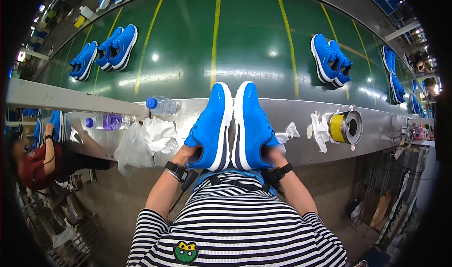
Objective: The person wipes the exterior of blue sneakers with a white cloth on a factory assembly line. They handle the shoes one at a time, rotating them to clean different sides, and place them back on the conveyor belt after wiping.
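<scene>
Each hand's fingers grip one blue shoe, left (184, 155) on left shoe (212, 125), right (273, 155) on right shoe (252, 125), soles pressed together, toes toward the far green belt (245, 45), looks like to keep them paired.

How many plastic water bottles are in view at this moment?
2. A blue-capped bottle lies on the metal ledge left of the held shoes; a purple-tinted bottle lies further left, lower down. Crumpled white plastic beside them could hide others.

Two plastic water bottles (161, 105) (107, 122) with blue caps lie on the steel bench (376, 125) beside crumpled white cloths (157, 133). A yellow tape roll (345, 127) sits at the right. Pairs of blue sneakers (330, 60) (117, 47) (84, 60) rest on the green conveyor belt (245, 41).
</scene>
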Motion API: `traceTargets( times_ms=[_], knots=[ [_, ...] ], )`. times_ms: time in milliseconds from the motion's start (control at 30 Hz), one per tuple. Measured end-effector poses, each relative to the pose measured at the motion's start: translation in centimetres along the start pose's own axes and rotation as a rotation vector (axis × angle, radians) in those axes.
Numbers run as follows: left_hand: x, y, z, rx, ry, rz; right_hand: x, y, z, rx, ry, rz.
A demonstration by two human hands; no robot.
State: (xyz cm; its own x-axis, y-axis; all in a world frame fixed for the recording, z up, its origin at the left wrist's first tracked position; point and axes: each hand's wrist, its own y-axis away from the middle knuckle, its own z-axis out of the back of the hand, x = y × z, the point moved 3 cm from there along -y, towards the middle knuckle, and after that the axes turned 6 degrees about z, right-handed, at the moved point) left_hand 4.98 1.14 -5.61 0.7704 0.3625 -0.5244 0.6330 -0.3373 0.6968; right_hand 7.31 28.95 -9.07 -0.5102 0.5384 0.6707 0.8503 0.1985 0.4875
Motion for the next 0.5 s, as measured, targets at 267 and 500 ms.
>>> traceTargets(
  times_ms=[267,500],
  knots=[
    [-0.3,0.3,1.9,0.029,-0.121,0.001,0.5,0.4,-1.1,0.022,-0.151,-0.091],
    [-1.2,0.1,3.9,0.016,-0.484,-0.110,-0.7,-0.2,2.2,0.081,0.192,-0.011]
  ],
)
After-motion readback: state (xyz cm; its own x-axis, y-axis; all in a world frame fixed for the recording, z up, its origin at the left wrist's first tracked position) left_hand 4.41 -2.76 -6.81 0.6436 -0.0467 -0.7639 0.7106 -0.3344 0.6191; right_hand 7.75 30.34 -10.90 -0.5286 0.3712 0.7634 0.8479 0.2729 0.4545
